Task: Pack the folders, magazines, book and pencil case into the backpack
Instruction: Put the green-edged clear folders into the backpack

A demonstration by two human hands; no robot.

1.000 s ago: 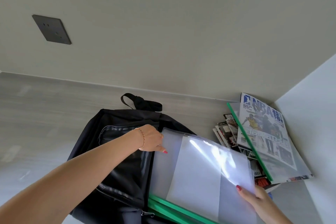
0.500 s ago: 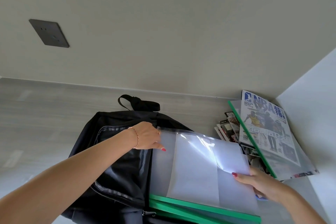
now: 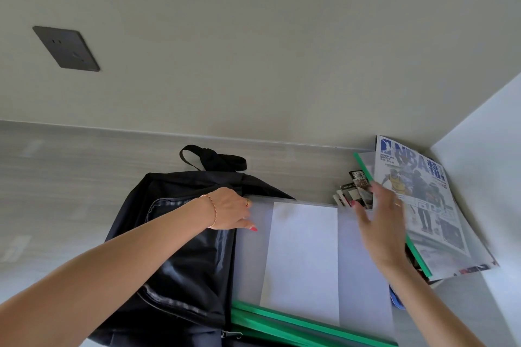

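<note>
A black backpack (image 3: 180, 256) lies on the grey table with its main opening facing right. My left hand (image 3: 229, 210) grips the upper edge of that opening. A clear folder with a green spine (image 3: 304, 256), a white sheet inside, lies partly in the opening, with more green-spined folders under it. My right hand (image 3: 380, 222) hovers over the folder's right side, fingers spread and holding nothing, next to the pile on the right. That pile has an NBA magazine (image 3: 417, 194) inside another green-edged folder (image 3: 366, 170), over several smaller magazines (image 3: 353, 191).
A beige wall with a dark socket plate (image 3: 66, 48) stands behind the table (image 3: 70, 177). A white side panel (image 3: 485, 177) closes off the right. Something blue (image 3: 396, 298) peeks out below my right wrist.
My right hand has let go of the clear folder's lower right edge and risen toward the magazine pile. The folder now lies flatter in the backpack opening. My left hand has stayed put.
</note>
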